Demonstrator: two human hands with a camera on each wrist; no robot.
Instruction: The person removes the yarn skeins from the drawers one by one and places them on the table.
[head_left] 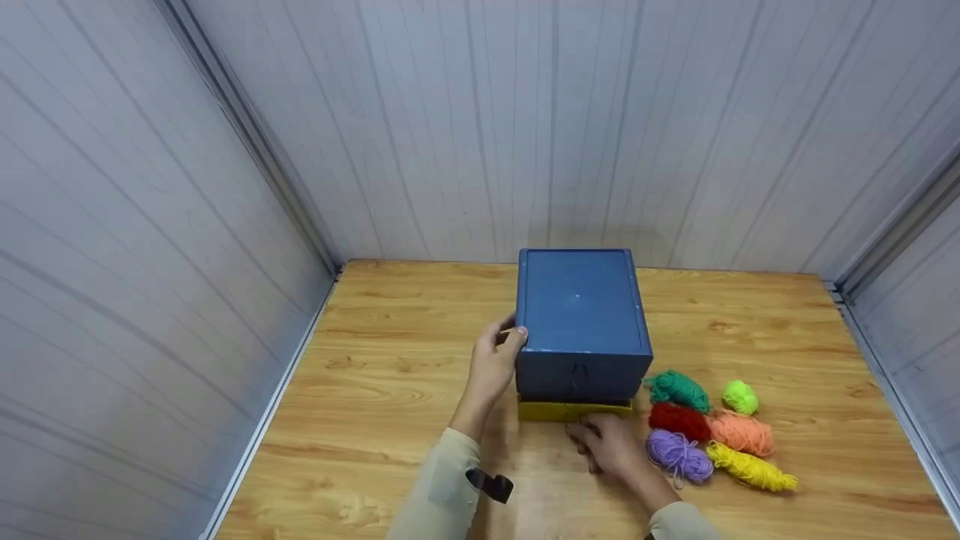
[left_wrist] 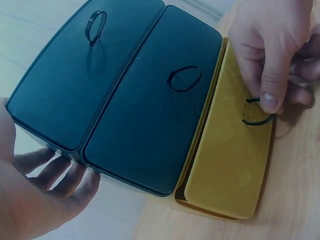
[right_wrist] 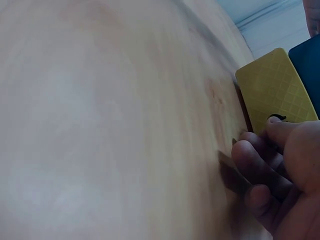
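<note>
A small drawer unit (head_left: 585, 300) has a blue top, two dark blue drawer fronts (left_wrist: 145, 107) and a yellow bottom drawer (left_wrist: 227, 145). Each front carries a black loop pull (left_wrist: 185, 79). My left hand (head_left: 495, 367) rests against the unit's left side, its fingers extended along the wall and the thumb near the top front corner. Low at the front, my right hand (head_left: 611, 446) pinches the yellow drawer's loop (left_wrist: 257, 121) between thumb and fingers. That drawer's front stands slightly forward, with a narrow gap behind it in the left wrist view.
Right of the unit lie several yarn bundles: green (head_left: 679, 391), red (head_left: 679, 422), purple (head_left: 679, 455), orange (head_left: 742, 433), yellow (head_left: 754, 469) and a small lime ball (head_left: 740, 397). The wooden table (head_left: 360, 405) meets pale panel walls (head_left: 450, 135) at the back and sides.
</note>
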